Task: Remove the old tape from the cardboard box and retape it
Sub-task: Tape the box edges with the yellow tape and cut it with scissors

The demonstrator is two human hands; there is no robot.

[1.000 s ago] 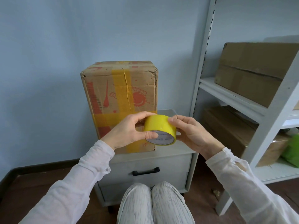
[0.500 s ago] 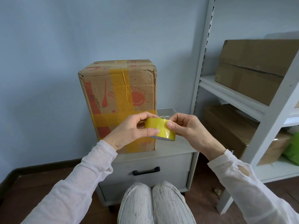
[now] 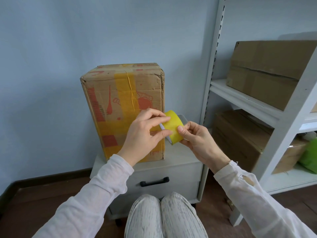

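While the brown cardboard box (image 3: 123, 109) stands on the pale bench (image 3: 180, 163), left hand (image 3: 144, 134) and right hand (image 3: 197, 137) clasp the yellow tape roll (image 3: 173, 125), thumbs apparently pressing it.

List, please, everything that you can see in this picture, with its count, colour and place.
box: one, brown with red print, upright on the cabinet
old tape: crossing strips, yellow, on the box front and top
roll: one, yellow, in front of the box
cabinet: one, pale grey, under the box
handle: one, black, on the cabinet front
rack: one, white, at the right
top box: one, brown, upper shelf
lower boxes: two it seems, brown, shelf below
bag: one, green, right edge, partly cut off
knees: two, grey-white, bottom middle
left hand: one, pinches the roll
right hand: one, pinches the roll
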